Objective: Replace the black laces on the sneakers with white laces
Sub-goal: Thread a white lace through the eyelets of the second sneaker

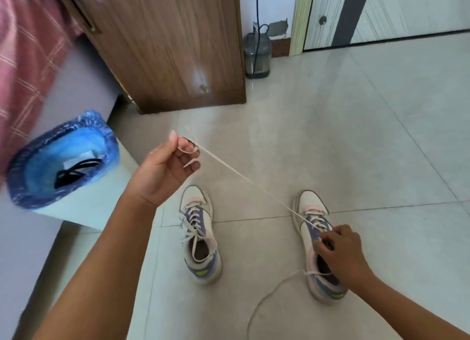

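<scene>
Head view, looking down at a tiled floor (330,136). Two sneakers stand side by side, toes pointing away from the wearer. The left sneaker (199,235) is fully threaded with a white lace, its ends lying loose over the tongue. The right sneaker (318,245) is threaded only through its lower eyelets. The left hand (169,170) is raised well above the floor, its fingers curled round the white lace (244,179), which is looped over a fingertip; the lace runs taut and diagonal from that hand down to the right sneaker's eyelets. The right hand (340,253) rests on the right sneaker's tongue and collar, fingers curled; whether it pinches lace or upper cannot be told. The other lace end (269,294) trails in a slack curve on the floor. Black laces (75,173) lie in a blue-lined bin (35,187) at left, beside a wooden cabinet (162,47).

Handling, as judged: the lace is light, flat and limp, and carries tension only along its length; it is best taken near its stiff tip for feeding through an eyelet. The sneaker is light and would likely slide on smooth tile, so steadying it at the collar while pulling seems prudent.
</scene>
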Demonstrator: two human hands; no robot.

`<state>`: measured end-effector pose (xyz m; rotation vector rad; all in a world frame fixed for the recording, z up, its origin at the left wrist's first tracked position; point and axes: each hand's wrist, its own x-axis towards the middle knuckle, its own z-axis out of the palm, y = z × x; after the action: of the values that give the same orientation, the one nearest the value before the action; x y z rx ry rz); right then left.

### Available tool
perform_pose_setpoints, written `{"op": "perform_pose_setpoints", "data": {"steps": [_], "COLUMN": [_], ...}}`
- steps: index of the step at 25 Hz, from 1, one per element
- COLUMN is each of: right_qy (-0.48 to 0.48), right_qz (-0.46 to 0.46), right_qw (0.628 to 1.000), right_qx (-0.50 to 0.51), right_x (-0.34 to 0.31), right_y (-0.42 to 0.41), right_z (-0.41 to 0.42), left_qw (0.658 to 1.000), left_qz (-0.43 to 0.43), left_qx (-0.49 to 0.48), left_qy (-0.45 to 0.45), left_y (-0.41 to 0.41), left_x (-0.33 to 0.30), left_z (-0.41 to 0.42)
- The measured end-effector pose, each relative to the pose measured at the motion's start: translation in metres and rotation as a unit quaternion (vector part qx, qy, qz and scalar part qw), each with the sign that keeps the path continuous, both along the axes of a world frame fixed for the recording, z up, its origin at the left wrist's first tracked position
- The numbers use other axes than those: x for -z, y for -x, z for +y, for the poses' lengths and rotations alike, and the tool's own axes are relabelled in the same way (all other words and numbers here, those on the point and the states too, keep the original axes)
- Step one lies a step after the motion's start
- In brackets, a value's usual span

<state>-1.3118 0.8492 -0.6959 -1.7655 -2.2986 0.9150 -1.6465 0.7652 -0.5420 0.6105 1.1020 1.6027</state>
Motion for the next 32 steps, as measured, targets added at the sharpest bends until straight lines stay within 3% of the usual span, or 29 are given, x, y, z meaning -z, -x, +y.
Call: {"op": "perform_pose_setpoints", "data": {"steps": [6,9,11,14,18,20,25,32], "right_qy": [0.010,0.014,0.016,0.037,0.097,0.115,0.136,0.148], "right_qz": [-0.021,-0.026,-0.030,-0.035,0.030,0.035,0.050,0.077], "right_qw": [1.000,1.000,0.999,0.998,0.995,0.993,0.989,0.986], "right_qx": [0.004,0.001,-0.007,-0.025,-0.002,-0.007,-0.014,-0.022], "right_x": [0.002,-0.007,-0.011,-0.017,-0.023,-0.026,-0.024,-0.017], "right_y": [-0.001,0.007,0.011,0.010,0.002,-0.001,-0.003,-0.007], "right_z": [0.005,0.002,0.004,0.006,0.006,0.008,0.010,0.012], "left_qw": [0.987,0.981,0.991,0.998,0.961,0.943,0.935,0.929], "left_qz": [-0.073,-0.088,-0.060,-0.003,-0.022,-0.023,0.142,0.212], "left_qx": [-0.088,-0.120,-0.088,-0.005,0.070,0.058,-0.012,-0.022], "left_qy": [-0.117,-0.122,-0.082,0.063,0.265,0.328,0.325,0.304], "left_y": [0.022,0.023,0.008,-0.047,-0.133,-0.167,-0.206,-0.218], "left_x": [-0.037,-0.046,-0.038,-0.001,0.078,0.113,0.145,0.152], "left_z": [-0.010,-0.013,-0.009,0.008,0.029,0.036,0.044,0.045]}}
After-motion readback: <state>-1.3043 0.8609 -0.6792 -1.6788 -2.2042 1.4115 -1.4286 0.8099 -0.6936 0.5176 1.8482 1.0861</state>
